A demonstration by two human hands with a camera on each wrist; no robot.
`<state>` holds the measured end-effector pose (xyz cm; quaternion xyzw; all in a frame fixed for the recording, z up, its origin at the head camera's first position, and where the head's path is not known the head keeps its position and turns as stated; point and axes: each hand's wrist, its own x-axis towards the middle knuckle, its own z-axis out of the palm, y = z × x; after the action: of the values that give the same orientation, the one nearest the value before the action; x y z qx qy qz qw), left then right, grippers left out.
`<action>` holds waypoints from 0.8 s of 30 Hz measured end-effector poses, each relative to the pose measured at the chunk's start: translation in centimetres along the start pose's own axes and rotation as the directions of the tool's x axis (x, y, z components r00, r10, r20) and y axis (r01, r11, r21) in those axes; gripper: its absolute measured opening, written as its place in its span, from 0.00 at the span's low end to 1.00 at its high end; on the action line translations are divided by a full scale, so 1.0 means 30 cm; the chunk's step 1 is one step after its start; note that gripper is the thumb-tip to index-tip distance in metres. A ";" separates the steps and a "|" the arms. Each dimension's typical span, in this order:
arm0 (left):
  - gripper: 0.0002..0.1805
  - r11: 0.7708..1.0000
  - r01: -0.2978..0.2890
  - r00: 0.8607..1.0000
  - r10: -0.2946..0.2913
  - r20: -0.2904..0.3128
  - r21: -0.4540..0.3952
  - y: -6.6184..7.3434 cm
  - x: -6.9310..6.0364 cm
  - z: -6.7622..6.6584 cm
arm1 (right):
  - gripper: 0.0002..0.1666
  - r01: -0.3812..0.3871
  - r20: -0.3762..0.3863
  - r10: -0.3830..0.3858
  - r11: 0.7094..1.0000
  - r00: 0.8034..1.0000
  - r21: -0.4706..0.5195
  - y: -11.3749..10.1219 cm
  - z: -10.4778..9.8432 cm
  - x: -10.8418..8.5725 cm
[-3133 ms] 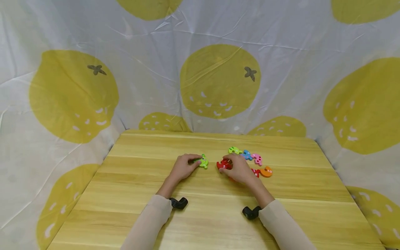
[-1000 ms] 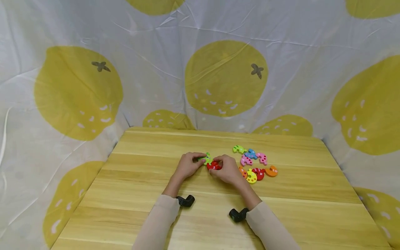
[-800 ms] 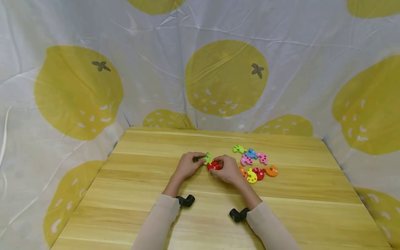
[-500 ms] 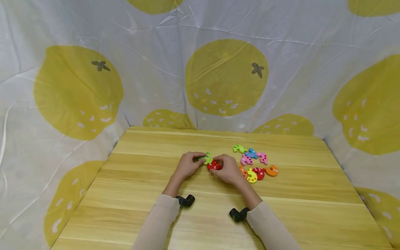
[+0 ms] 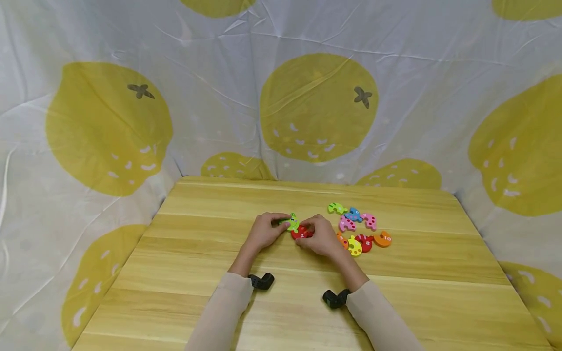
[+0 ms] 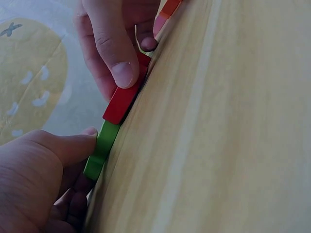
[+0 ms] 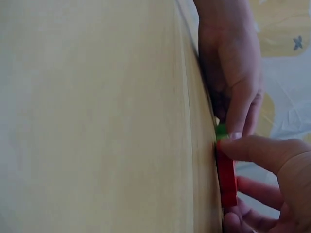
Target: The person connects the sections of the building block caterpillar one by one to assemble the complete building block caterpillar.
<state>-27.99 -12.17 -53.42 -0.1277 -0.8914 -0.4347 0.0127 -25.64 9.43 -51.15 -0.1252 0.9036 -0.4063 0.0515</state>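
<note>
My left hand (image 5: 264,231) pinches a light green wooden puzzle piece (image 5: 292,223) with a small face printed on it. In the left wrist view the thumb presses the edge of this green piece (image 6: 101,150). My right hand (image 5: 322,237) holds a red puzzle piece (image 5: 300,232) marked 2, thumb on its near edge and fingers on the far side. The two pieces touch end to end, flat on the table; in the right wrist view the red piece (image 7: 226,174) hides most of the green one. How far they interlock cannot be seen.
Right of my hands lie striped green (image 5: 336,208), blue (image 5: 353,214) and two pink pieces, one (image 5: 347,224) nearer. Below them, orange (image 5: 341,240), yellow (image 5: 354,246), red (image 5: 364,242) and orange "10" (image 5: 382,239) pieces form a row. A patterned cloth (image 5: 219,97) hangs behind the wooden table (image 5: 197,219).
Since about three seconds ago, my right hand has brought the red piece left against the green one, uncovering pink and yellow pieces. Over the last second both hands have stayed nearly still.
</note>
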 end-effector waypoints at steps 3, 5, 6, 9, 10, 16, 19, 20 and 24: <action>0.14 1.000 0.003 1.000 -0.003 0.004 0.007 0.011 -0.003 -0.002 | 0.30 -0.008 0.030 0.009 1.000 0.999 -0.013 0.003 -0.009 0.008; 0.16 1.000 0.013 1.000 -0.013 0.010 0.014 0.018 -0.005 -0.005 | 0.31 -0.009 0.054 0.010 1.000 0.998 -0.020 0.001 -0.011 0.010; 0.17 1.000 0.018 1.000 -0.018 0.013 0.018 0.021 -0.006 -0.006 | 0.31 -0.012 0.065 0.013 1.000 0.998 -0.021 -0.003 -0.012 0.010; 0.20 0.999 0.041 0.999 -0.041 0.017 0.029 0.028 -0.008 -0.010 | 0.31 -0.010 0.081 0.012 1.000 0.997 -0.026 -0.010 -0.014 0.008; 0.20 0.998 0.047 0.999 -0.048 0.018 0.033 0.029 -0.009 -0.008 | 0.31 -0.008 0.083 0.010 1.000 0.997 -0.027 -0.010 -0.015 0.006; 0.20 0.998 0.063 0.998 -0.064 0.021 0.026 0.028 -0.005 0.001 | 0.33 0.036 0.085 -0.033 0.999 0.996 -0.031 0.008 -0.036 -0.009; 0.19 0.998 0.065 0.998 -0.065 0.026 0.017 0.027 -0.005 0.001 | 0.34 0.064 0.067 -0.063 0.998 0.996 -0.026 0.028 -0.068 -0.031; 0.19 0.998 0.063 0.998 -0.064 0.030 0.018 0.026 -0.006 0.001 | 0.33 0.077 0.057 -0.075 0.997 0.996 -0.025 0.038 -0.083 -0.040; 0.18 0.999 0.046 0.998 -0.047 0.046 0.013 0.020 -0.010 -0.002 | 0.30 0.120 0.027 -0.119 0.991 0.993 -0.051 0.077 -0.155 -0.083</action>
<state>-27.57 -11.93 -52.96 -0.1169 -0.8967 -0.4265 -0.0171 -24.58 14.92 -49.80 -0.1853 0.9042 -0.3832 0.0344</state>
